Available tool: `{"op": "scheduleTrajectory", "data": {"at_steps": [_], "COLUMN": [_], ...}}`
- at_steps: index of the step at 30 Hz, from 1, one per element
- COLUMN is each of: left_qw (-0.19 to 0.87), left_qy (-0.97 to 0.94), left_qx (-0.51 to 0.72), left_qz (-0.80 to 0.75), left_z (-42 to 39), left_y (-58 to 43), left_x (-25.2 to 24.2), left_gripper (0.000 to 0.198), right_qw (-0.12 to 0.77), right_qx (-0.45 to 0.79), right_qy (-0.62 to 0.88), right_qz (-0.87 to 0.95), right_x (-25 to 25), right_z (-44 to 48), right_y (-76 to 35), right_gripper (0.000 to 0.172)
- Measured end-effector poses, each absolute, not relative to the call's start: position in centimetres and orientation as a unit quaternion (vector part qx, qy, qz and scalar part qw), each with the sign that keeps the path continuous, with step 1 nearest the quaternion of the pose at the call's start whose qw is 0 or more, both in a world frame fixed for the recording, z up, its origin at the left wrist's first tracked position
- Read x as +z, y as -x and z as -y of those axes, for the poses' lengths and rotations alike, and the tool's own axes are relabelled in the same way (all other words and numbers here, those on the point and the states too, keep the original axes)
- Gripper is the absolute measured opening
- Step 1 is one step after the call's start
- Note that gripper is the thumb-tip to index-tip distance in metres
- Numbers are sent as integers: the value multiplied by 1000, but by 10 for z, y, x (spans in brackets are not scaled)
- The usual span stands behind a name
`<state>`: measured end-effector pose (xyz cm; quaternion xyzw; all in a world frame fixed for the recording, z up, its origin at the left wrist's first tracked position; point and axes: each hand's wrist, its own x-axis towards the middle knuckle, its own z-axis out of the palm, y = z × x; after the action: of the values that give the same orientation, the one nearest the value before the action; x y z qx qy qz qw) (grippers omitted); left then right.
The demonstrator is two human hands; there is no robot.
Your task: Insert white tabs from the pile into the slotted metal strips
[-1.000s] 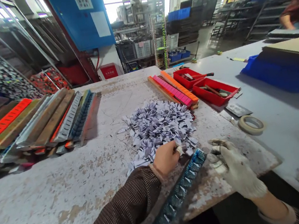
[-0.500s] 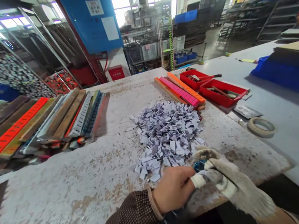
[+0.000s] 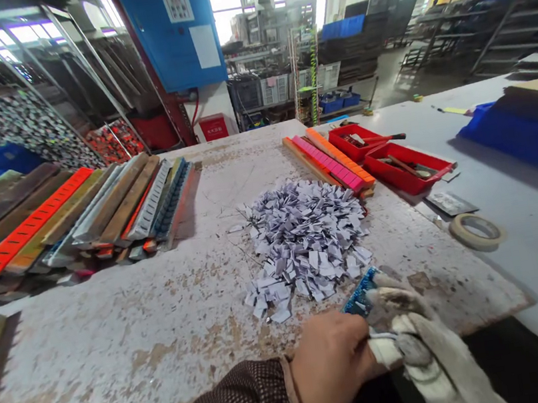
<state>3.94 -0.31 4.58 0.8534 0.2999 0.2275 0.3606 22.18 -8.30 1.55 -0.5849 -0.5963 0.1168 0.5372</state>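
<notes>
My left hand [image 3: 331,364], bare with white tape around a digit, is closed low in front of the paper pile. A blue slotted bar [image 3: 361,292] slants out between my hands, its lower part hidden behind the left one. My right hand [image 3: 420,334] wears a whitish knitted glove, and its fingers curl around the bar's right side. The taped digit meets the gloved fingers; a thin pale edge shows there, too small to name. Just beyond lies a heap of small white paper pieces [image 3: 309,236].
Slotted and wooden bars [image 3: 112,204] are stacked at left. Pink and orange bars [image 3: 331,162] lie behind the heap, beside red trays [image 3: 409,170] with tools. A tape roll [image 3: 476,231] rests on the right table. Another person's arm shows at far right.
Both hands have moved slightly down and right, the left one turning. More of the blue bar now shows between them. The whole view has shifted a little.
</notes>
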Motion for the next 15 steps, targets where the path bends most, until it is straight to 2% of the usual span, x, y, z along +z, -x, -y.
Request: {"op": "scheduleTrajectory", "data": {"at_steps": [5,8,9,12,15], "left_qw": [342,312,301,287,308], "left_qy": [-892,-899,-899,-898,-891], "left_qx": [191,141,129,106,75], "left_qz": [-225,-272,-289,-317,-326], "left_z": [6,-1,-3,-9,-8], "left_y": [-40,-38,-35,-21,6], "left_x": [40,37,36,37,40], "left_gripper": [42,26,25,53,56], "right_qw": [493,476,459,359,258], "right_qx": [150,108,56,-105,-166], "right_qy": [535,547,556,576,576], "right_qz": [670,680,691,727,758], "right_x": [8,2,1,-4,-10], "right_z": [70,62,57,40,24], "right_y": [-218,-242,-253,-285,-299], "right_gripper": [37,23,18,14,20]}}
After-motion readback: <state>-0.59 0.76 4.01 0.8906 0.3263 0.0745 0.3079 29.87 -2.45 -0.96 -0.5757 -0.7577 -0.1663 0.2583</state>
